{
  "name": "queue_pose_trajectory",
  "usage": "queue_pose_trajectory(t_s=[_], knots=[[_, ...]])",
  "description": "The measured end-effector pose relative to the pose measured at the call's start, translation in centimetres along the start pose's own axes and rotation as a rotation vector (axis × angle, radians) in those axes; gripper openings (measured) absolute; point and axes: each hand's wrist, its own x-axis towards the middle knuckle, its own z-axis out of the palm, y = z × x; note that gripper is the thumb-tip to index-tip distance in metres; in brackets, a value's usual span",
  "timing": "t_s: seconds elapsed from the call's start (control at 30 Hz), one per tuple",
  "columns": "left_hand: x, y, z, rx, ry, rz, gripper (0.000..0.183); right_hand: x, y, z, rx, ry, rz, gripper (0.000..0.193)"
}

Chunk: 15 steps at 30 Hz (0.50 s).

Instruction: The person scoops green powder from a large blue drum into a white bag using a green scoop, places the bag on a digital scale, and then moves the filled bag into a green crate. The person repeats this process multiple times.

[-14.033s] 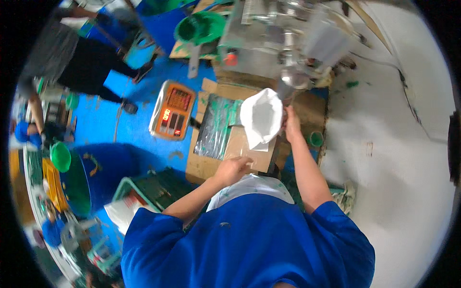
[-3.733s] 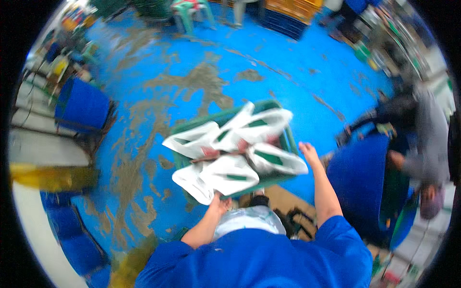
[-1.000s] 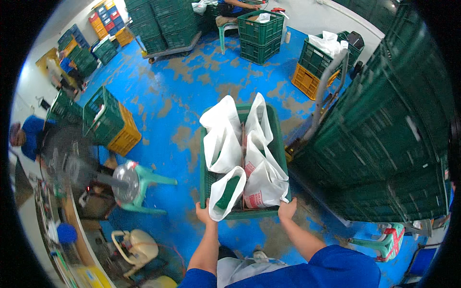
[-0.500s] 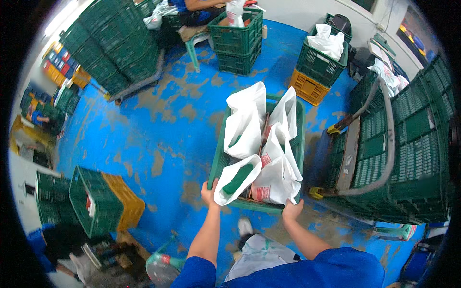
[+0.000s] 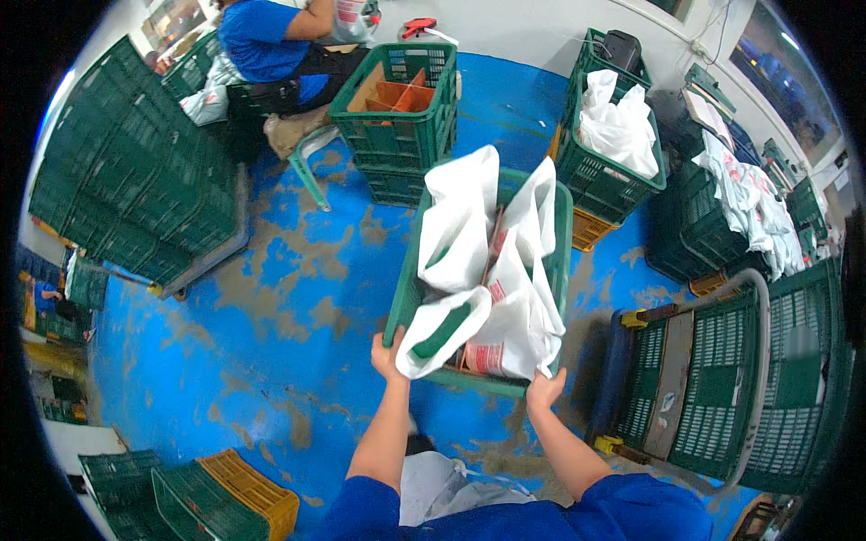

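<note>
A green plastic crate [image 5: 403,298] is held up in front of me, above the floor. My left hand [image 5: 388,353] grips its near left corner and my right hand [image 5: 545,389] its near right corner. Several white bags [image 5: 460,194] stand in the crate with their tops gaping, one of them leaning over the near left rim beside my left hand. Red print shows on a white bag [image 5: 514,334] near my right hand. What the bags contain is mostly hidden; green shows through the mouth of the nearest one.
Ahead stand stacked green crates [image 5: 393,135], the top one with orange dividers, beside a seated person in blue [image 5: 262,41]. A crate of white bags [image 5: 613,167] is at the far right. Crate-loaded trolleys stand left [image 5: 203,266] and right [image 5: 753,361]; a yellow crate [image 5: 257,491] lies lower left.
I have moved forward with the crate between both hands. The far stacks and the seated person are nearer, and the lower-left crates have slid back toward the picture's bottom.
</note>
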Motion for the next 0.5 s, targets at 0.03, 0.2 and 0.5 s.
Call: queue_pose_trajectory(t_s=[0.03, 0.2, 0.5], knots=[[2.5, 1.8, 2.4, -0.012, 0.011, -0.003, 0.033, 2.2, -1.4, 2.2, 0.006, 0.009, 0.022, 0.035], [13.8, 10.3, 14.6, -0.054, -0.056, 0.013, 0.048, 14.7, -9.9, 13.1, -0.015, 0.052, -0.072, 0.045], [40.3, 24.7, 31.0, -0.334, 0.062, -0.375, 0.087, 26.7, -20.6, 14.8, -0.063, -0.369, -0.193, 0.075]])
